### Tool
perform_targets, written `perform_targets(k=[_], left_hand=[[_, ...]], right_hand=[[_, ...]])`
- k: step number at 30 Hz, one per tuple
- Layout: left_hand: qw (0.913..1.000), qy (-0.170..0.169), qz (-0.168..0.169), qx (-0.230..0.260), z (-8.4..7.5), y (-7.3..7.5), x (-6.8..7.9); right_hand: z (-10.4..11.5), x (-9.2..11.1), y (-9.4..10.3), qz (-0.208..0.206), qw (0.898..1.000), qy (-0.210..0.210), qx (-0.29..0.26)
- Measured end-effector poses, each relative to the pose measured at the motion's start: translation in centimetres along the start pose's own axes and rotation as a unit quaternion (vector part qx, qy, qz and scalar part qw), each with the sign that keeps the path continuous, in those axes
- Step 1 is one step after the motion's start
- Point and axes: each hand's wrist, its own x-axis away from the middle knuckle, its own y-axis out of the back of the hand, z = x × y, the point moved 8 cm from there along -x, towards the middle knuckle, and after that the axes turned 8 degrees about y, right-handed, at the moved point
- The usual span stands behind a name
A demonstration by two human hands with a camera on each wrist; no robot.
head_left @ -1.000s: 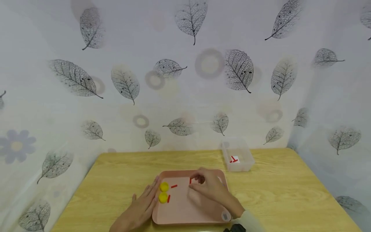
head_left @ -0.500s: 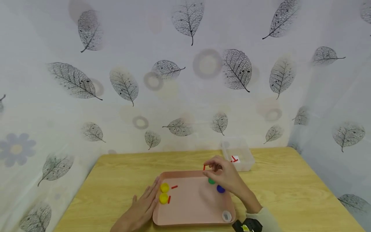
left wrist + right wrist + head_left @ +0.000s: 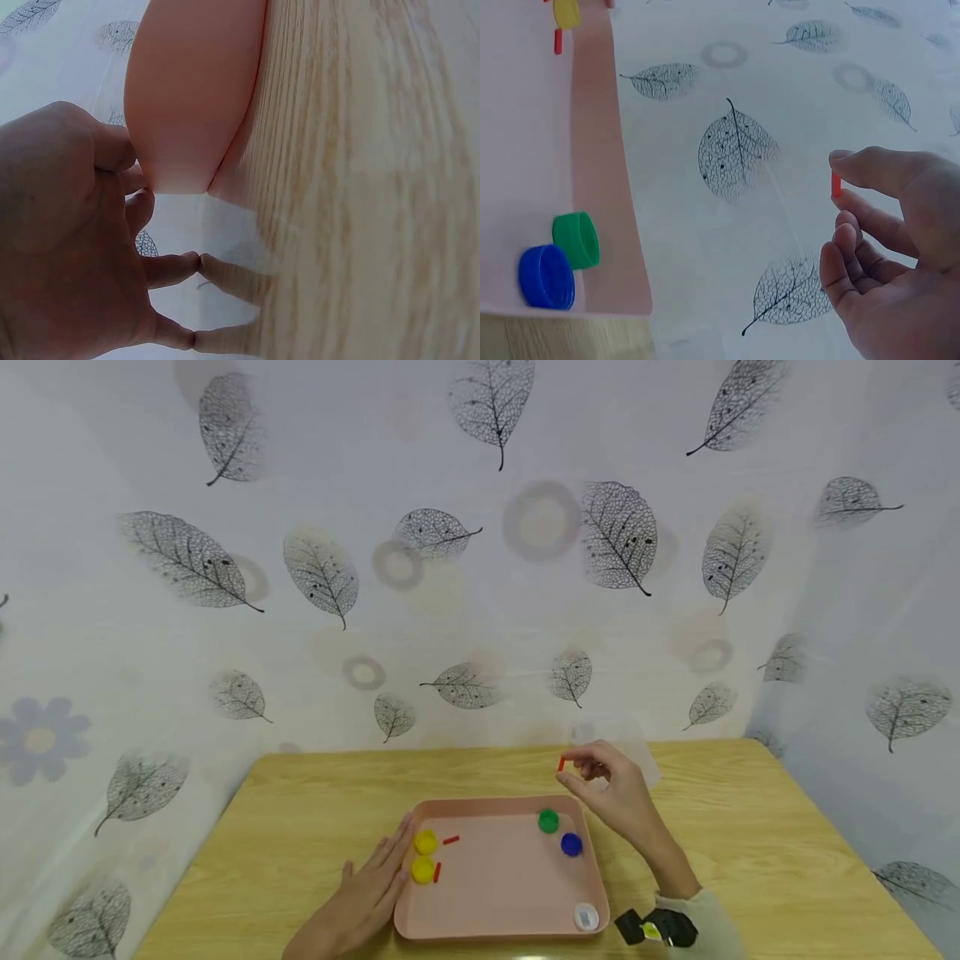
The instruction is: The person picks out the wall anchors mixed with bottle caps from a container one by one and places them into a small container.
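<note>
Between thumb and index fingertip, my right hand (image 3: pixel 611 789) pinches a short red stick (image 3: pixel 836 184) by its two ends, up past the back right corner of the pink tray (image 3: pixel 495 922). My left hand (image 3: pixel 367 893) rests with straight fingers along the tray's left side. Two yellow bottle caps (image 3: pixel 425 842) lie inside by that side, with two red sticks (image 3: pixel 451 840) close to them. At the tray's back right are a green bottle cap (image 3: pixel 548 821) and a blue bottle cap (image 3: pixel 572 844). A small round white piece (image 3: pixel 586 917) sits in the front right corner.
Behind my right hand stands a clear plastic box (image 3: pixel 643 758), largely hidden by the hand. The wooden table (image 3: pixel 750 843) runs back to a leaf-patterned curtain (image 3: pixel 465 610). A black strap device (image 3: pixel 667 928) is on my right wrist.
My right hand has carried the red stick up from over the tray, back and to the right toward the clear box. The green and blue caps have come into sight. My left hand has stayed put.
</note>
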Motion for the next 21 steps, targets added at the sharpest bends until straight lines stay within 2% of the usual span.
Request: perform_targets(k=[7, 12, 21], left_hand=[[1.0, 0.003, -0.002, -0.001, -0.1, 0.2, 0.2], [1.0, 0.003, 0.003, 0.001, 0.0, 0.2, 0.2], [0.9999, 0.006, 0.011, 0.009, 0.2, 0.1, 0.2]], right_hand=[[-2.3, 0.5, 1.2, -0.018, 0.999, -0.032, -0.013], [-3.7, 0.7, 2.3, -0.033, 0.998, -0.05, 0.012], [-6.7, 2.0, 5.0, -0.097, 0.99, -0.075, 0.064]])
